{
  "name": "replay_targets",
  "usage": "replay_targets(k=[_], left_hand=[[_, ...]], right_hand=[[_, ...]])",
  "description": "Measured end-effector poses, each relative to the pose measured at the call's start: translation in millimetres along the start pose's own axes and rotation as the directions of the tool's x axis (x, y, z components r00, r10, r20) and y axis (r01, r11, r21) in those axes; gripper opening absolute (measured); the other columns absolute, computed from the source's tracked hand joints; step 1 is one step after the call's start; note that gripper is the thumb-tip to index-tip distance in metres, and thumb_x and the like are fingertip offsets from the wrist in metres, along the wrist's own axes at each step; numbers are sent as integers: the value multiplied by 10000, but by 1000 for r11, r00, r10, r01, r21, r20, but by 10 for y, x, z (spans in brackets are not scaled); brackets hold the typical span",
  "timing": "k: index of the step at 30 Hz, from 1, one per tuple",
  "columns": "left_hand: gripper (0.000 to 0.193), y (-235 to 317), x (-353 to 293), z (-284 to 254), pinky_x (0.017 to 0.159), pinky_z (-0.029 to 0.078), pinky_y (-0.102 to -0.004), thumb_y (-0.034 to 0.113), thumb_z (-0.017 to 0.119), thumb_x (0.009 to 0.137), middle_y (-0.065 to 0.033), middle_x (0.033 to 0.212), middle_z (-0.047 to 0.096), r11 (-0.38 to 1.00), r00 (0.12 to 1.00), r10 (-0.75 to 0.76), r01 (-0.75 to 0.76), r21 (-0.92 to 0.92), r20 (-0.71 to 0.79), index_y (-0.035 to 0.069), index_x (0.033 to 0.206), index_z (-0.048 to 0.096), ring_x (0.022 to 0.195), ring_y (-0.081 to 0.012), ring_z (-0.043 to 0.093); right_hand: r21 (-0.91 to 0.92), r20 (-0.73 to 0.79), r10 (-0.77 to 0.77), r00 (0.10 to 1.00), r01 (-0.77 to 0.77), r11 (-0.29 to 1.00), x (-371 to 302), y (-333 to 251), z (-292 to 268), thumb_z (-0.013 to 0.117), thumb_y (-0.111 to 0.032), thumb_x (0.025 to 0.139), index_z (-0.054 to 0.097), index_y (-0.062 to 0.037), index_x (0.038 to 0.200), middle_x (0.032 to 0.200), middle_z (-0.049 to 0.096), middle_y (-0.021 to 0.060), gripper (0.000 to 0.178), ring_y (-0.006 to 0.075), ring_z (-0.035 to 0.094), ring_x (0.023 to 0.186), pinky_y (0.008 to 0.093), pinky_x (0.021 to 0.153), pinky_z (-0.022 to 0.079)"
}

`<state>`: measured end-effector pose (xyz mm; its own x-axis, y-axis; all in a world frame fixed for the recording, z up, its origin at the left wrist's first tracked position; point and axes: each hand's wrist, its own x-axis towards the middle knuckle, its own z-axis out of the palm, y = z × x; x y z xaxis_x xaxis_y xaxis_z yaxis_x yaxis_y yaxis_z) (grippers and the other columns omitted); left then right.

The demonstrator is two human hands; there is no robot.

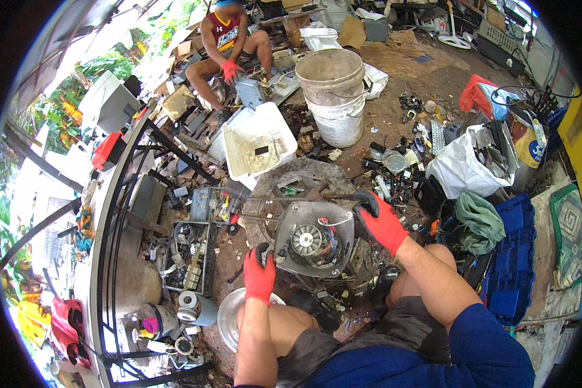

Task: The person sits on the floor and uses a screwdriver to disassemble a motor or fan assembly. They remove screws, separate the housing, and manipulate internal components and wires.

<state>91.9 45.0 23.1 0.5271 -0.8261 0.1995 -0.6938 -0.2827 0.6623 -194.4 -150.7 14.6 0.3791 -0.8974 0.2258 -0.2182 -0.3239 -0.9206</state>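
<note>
A grey, roughly square housing [283, 253] with rounded corners lies in front of me, its open side up. Inside it sit a round finned motor part [306, 239] and loose red, blue and white wires. My left hand [259, 274], in a red glove with black fingers, is just beside the housing's left edge, fingers curved and apart. By its upper right corner is my right hand [383, 223], gloved alike, thumb and forefinger curved with a gap between them. Whether either glove touches the housing, I cannot make out.
Beyond the housing are a round stand [258, 207], a white tub [229, 145] and stacked buckets [333, 97]. A co-worker [223, 39] sits behind them. Scrap crates [204, 258] stand left; a white sack [449, 171] and blue plastic case [511, 258] are right.
</note>
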Motion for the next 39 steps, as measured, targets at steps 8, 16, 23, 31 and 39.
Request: replay_targets(k=[8, 16, 23, 31, 39], left_hand=[[299, -18, -3, 3, 1010, 420, -453, 132, 660, 849, -166, 1157, 646, 999, 1000, -17, 17, -33, -6, 73, 1141, 642, 1145, -389, 550], [294, -22, -9, -6, 969, 449, -435, 105, 643, 855, -177, 1133, 646, 1000, 1000, 16, -17, -19, -16, 61, 1146, 643, 1098, -371, 583], [303, -1, -7, -4, 958, 468, -404, 90, 620, 879, -165, 1142, 651, 1000, 1000, 7, -7, 0, 5, 54, 1179, 637, 1094, -338, 610], [302, 12, -15, -64, 968, 461, -410, 90, 611, 878, -168, 1146, 649, 1000, 1000, 11, -11, -2, 11, 55, 1177, 636, 1105, -341, 603], [315, -336, 45, 39, 978, 443, -420, 130, 640, 868, -210, 1129, 644, 987, 991, 84, -69, 143, -105, -11, 1150, 627, 1105, -363, 590]], right_hand=[[-3, 4, -23, 1000, 23, 1000, 3, -24, 1, 626, -143, 884, 588, -36, 1226, 1139, 662, 186, 360, 307, 647, 1049, 369, 918, 496], [1, 20, 31, 999, -31, 1000, -27, -177, -36, 619, -132, 891, 584, -49, 1237, 1152, 657, 182, 357, 306, 643, 1054, 370, 925, 492], [0, 37, 16, 999, -16, 1000, -5, -124, -34, 560, -38, 907, 569, -3, 1249, 1132, 666, 135, 344, 185, 626, 1040, 308, 945, 472], [5, 32, 2, 999, -3, 1000, 9, -97, 11, 562, -33, 904, 569, -5, 1248, 1124, 669, 136, 346, 186, 630, 1033, 308, 940, 475], [-19, 12, 54, 998, -54, 998, -33, -352, -103, 625, -227, 912, 477, -41, 1380, 1234, 633, 195, 526, 294, 621, 1129, 379, 976, 479]])
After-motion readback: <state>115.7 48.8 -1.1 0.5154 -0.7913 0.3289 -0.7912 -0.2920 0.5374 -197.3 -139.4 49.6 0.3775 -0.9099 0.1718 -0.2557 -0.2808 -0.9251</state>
